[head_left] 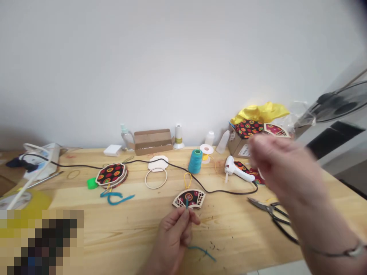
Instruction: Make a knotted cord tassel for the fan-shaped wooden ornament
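Observation:
My left hand (177,231) pinches a length of teal cord (187,202) between thumb and fingertips, low in the middle of the view. A loose tail of this cord (204,251) comes out beneath the hand onto the table. Just beyond the fingertips lies a fan-shaped wooden ornament (196,195) with dark flowered fabric and a yellow loop (187,181). Raised on the right, my right hand (269,164) is blurred by motion. Its fingers look closed together, and what they hold, if anything, cannot be made out.
Black-handled scissors (269,209) lie under my right forearm. A white glue gun (239,171) trails a black cable across the table (114,229). Further back stand a teal thread cone (195,162), a cardboard box (153,141) and bottles. Stacked fabric ornaments (111,174) lie left.

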`<action>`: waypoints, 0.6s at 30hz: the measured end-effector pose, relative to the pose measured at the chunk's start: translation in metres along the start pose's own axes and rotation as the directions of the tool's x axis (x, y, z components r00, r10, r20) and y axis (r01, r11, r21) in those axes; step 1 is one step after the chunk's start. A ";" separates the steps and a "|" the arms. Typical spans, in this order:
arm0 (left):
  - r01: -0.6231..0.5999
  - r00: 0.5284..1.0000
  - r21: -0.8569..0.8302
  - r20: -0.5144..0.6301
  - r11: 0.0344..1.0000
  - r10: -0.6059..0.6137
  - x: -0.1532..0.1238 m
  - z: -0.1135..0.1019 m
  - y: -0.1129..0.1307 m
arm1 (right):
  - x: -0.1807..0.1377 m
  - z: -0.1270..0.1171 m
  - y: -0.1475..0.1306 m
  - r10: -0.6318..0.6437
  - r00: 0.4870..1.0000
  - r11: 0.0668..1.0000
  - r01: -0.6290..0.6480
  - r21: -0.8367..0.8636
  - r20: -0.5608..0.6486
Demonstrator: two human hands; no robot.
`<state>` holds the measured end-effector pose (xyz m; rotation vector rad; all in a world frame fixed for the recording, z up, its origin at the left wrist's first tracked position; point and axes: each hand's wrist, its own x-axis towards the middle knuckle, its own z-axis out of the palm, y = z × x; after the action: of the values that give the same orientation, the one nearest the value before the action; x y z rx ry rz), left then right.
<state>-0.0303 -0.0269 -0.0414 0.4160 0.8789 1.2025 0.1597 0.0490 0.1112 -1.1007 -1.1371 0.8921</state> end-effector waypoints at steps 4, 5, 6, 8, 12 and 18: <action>0.054 0.996 -0.003 0.074 0.999 -0.053 -0.008 0.010 -0.002 | -0.052 0.010 0.083 0.391 0.914 0.881 -0.406 0.243 0.108; 0.067 0.995 -0.005 0.081 0.998 -0.067 -0.010 0.013 -0.002 | -0.063 0.012 0.095 0.434 0.894 0.852 -0.448 0.271 0.112; 0.080 0.993 -0.006 0.089 0.997 -0.079 -0.011 0.015 -0.003 | -0.073 0.014 0.103 0.456 0.881 0.836 -0.472 0.280 0.124; 0.092 0.991 -0.023 0.097 0.995 -0.089 -0.011 0.019 -0.005 | -0.090 0.014 0.110 0.446 0.880 0.846 -0.473 0.245 0.163; 0.076 0.995 -0.078 0.078 0.994 -0.070 -0.008 0.020 -0.007 | -0.108 0.010 0.110 0.397 0.893 0.894 -0.429 0.133 0.213; 0.038 0.997 -0.101 0.074 0.994 -0.031 -0.007 0.022 -0.005 | -0.115 0.006 0.120 0.473 0.853 0.857 -0.503 0.108 0.221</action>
<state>-0.0109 -0.0316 -0.0291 0.3574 0.7562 1.1879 0.1289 -0.0297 -0.0319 -1.2117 -0.9205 1.4921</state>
